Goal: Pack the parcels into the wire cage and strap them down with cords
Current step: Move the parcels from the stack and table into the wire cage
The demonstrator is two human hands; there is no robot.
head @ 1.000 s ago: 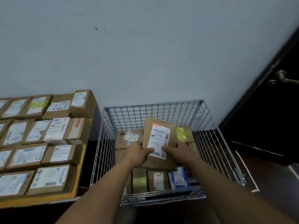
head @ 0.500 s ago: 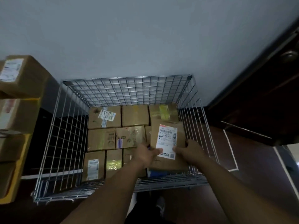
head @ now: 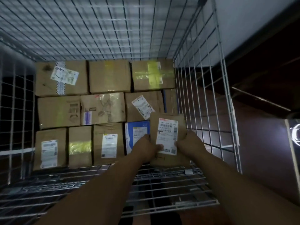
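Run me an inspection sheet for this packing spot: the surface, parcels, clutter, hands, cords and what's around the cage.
Surface: wire cage, its bottom hidden under parcels.
Job's things: packed parcels lie in three rows; the held parcel, label up, is at the near right corner beside a blue parcel. Whether it rests on anything cannot be told.
Clutter: nothing seen.
Grippers: left hand and right hand grip the held parcel's lower part, thumbs on its label.
Cables: nothing seen, no cords in view.
Surroundings: pale wall behind the cage, dark floor to its right.
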